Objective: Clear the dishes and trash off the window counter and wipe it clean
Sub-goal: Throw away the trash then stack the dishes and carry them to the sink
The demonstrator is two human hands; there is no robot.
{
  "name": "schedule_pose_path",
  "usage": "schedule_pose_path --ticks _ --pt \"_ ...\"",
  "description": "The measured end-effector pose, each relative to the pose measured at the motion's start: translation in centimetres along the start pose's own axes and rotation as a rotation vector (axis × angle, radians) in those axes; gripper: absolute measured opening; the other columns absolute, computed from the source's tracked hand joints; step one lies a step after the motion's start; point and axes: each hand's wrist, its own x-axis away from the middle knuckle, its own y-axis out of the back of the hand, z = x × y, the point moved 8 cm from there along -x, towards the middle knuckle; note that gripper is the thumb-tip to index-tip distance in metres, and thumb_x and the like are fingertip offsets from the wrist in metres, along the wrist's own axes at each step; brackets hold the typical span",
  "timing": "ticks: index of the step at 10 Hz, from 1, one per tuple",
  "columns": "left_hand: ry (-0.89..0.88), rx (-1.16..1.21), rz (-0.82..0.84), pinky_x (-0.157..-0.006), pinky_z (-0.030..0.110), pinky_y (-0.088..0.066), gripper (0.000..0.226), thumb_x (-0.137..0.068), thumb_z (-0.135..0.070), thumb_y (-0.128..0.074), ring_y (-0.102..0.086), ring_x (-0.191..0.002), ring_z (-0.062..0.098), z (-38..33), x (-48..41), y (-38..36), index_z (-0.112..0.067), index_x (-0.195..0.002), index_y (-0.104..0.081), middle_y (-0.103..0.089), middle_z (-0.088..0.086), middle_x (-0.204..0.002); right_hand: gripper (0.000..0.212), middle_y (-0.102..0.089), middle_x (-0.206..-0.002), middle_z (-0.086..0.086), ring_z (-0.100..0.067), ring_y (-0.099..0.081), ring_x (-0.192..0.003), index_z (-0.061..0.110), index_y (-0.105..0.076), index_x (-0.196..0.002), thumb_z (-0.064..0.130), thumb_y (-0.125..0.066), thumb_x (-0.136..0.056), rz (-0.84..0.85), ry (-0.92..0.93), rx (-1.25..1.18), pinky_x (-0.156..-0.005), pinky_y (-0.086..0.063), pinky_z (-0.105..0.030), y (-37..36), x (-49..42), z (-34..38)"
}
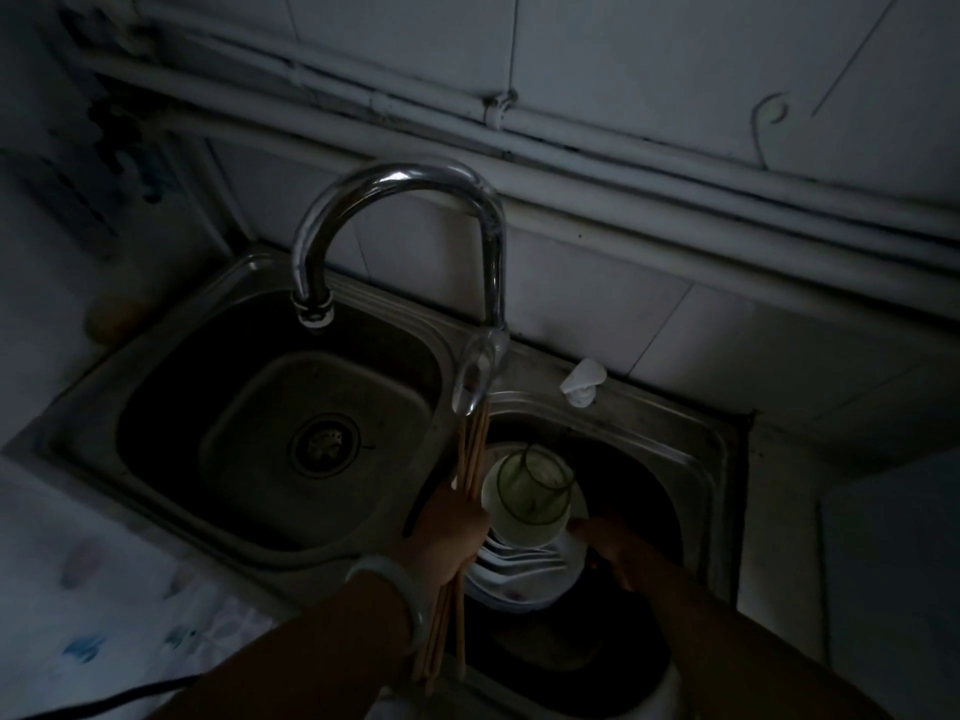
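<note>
Head view, place: a dim double sink. The stack of dishes [519, 563] sits in the right basin [691, 459], below the foot of the faucet [395, 179]. The left basin [260, 407] holds no dishes.
Head view, stack: white plates and bowls are piled together, and a clear glass [535, 491] stands tilted in the top bowl.
Head view, left hand: the left hand [452, 527], with a pale bracelet [400, 579] on its wrist, has its fingers curled round a bundle of chopsticks [470, 444]. The sticks run past the hand above and below and lie just beside the stack's left edge.
Head view, right hand: the right hand [618, 548] reaches to the stack's right rim, its fingertips at the plate edge. It is too dark to tell whether they clasp the rim or only touch it.
Handling, stack: it is probably heavy, stiff and breakable, and slick if wet. Held at one rim it would tip, so both hands under the bottom plate would suit it best.
Handling, glass: it looks light, fragile and loosely seated. It is likely the first thing to slide if the pile leans, so it is better taken by its wall and moved on its own.
Handling, chopsticks: light, rigid and thin, so loose ones can slip out of the bundle. A grip near the middle, as here, keeps them together.
</note>
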Motion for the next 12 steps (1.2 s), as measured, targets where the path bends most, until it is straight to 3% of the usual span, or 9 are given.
schedule_pose_path --ticks 1,2,3,4,6,7,9,11,12 --pt "0.008 -0.096 -0.016 -0.065 0.024 -0.056 0.031 -0.095 -0.025 -0.054 -0.068 -0.084 0.024 0.3 0.2 0.9 -0.002 -0.114 -0.061 -0.068 0.012 -0.096 0.038 -0.062 -0.094 -0.006 -0.019 -0.058 -0.075 0.003 -0.051 -0.131 0.012 -0.056 -0.094 -0.013 -0.002 -0.003 -0.058 -0.044 -0.029 0.0 0.1 0.1" --pt "-0.011 -0.207 -0.008 -0.081 0.037 -0.056 0.031 -0.093 -0.016 -0.054 -0.065 -0.104 0.034 0.3 0.2 1.5 0.003 -0.117 -0.058 -0.065 0.021 -0.115 0.038 -0.06 -0.11 -0.012 -0.018 -0.056 -0.077 0.005 -0.05 -0.132 0.014 -0.056 -0.095 -0.018 -0.013 0.009 -0.058 -0.043 -0.029 -0.2 0.3 0.3" --pt "-0.014 -0.239 0.046 -0.077 0.041 -0.058 0.005 -0.086 -0.017 -0.06 -0.065 -0.078 0.027 0.2 0.5 1.4 -0.014 -0.083 -0.059 -0.065 0.014 -0.087 0.039 -0.059 -0.125 -0.018 -0.025 -0.055 -0.09 0.004 -0.049 -0.133 0.014 -0.055 -0.096 -0.025 -0.013 0.004 -0.06 -0.043 -0.029 -0.3 0.2 0.2" --pt "0.06 -0.085 0.142 -0.051 0.025 -0.045 0.021 -0.087 -0.019 -0.066 -0.049 -0.049 0.014 1.1 0.4 0.7 -0.013 -0.07 -0.055 -0.052 0.002 -0.059 0.043 -0.057 -0.129 -0.02 -0.029 -0.056 -0.098 0.003 -0.046 -0.136 0.013 -0.055 -0.096 -0.041 -0.038 0.016 -0.063 -0.045 -0.032 -0.3 0.3 0.2" --pt "0.171 0.175 0.205 -0.042 0.02 -0.037 0.029 -0.089 -0.025 -0.067 -0.043 -0.045 0.009 1.5 1.6 0.1 -0.012 -0.068 -0.053 -0.047 -0.001 -0.053 0.056 -0.045 -0.143 -0.018 -0.037 -0.048 -0.125 0.008 -0.035 -0.146 0.012 -0.056 -0.095 -0.104 -0.001 -0.026 -0.074 -0.049 -0.035 -0.5 0.6 0.5" --pt "0.235 0.271 0.24 -0.047 0.022 -0.04 0.031 -0.087 -0.031 -0.069 -0.045 -0.05 0.01 1.7 2.4 -0.1 -0.011 -0.068 -0.054 -0.048 0.0 -0.056 0.057 -0.048 -0.141 -0.017 -0.037 -0.051 -0.122 0.01 -0.042 -0.143 0.012 -0.063 -0.09 -0.135 0.034 -0.038 -0.092 -0.05 -0.045 -0.4 1.0 0.2" --pt "0.254 0.377 0.218 -0.051 0.025 -0.039 0.039 -0.087 -0.036 -0.067 -0.042 -0.052 0.013 1.5 4.0 -0.2 -0.011 -0.064 -0.049 -0.044 0.002 -0.057 0.037 -0.056 -0.121 -0.013 -0.032 -0.057 -0.099 0.016 -0.052 -0.128 0.016 -0.06 -0.092 -0.148 0.069 -0.183 -0.072 -0.056 -0.043 -0.8 4.4 0.8" --pt "0.231 0.489 0.261 -0.043 0.022 -0.037 0.039 -0.089 -0.031 -0.067 -0.04 -0.047 0.014 0.5 6.8 -1.3 -0.011 -0.062 -0.047 -0.043 0.003 -0.053 0.035 -0.063 -0.12 -0.01 -0.032 -0.061 -0.107 0.012 -0.059 -0.125 0.018 -0.058 -0.091 -0.13 0.192 0.006 -0.092 -0.052 -0.049 0.1 8.5 2.5" --pt "0.206 0.591 0.286 -0.045 0.022 -0.039 0.033 -0.088 -0.033 -0.067 -0.045 -0.049 0.015 -0.1 8.4 -2.7 -0.01 -0.069 -0.055 -0.047 0.004 -0.055 0.027 -0.065 -0.095 -0.01 -0.021 -0.062 -0.079 0.007 -0.061 -0.116 0.023 -0.056 -0.096 -0.119 0.185 -0.023 -0.065 -0.054 -0.031 0.8 11.4 3.1"
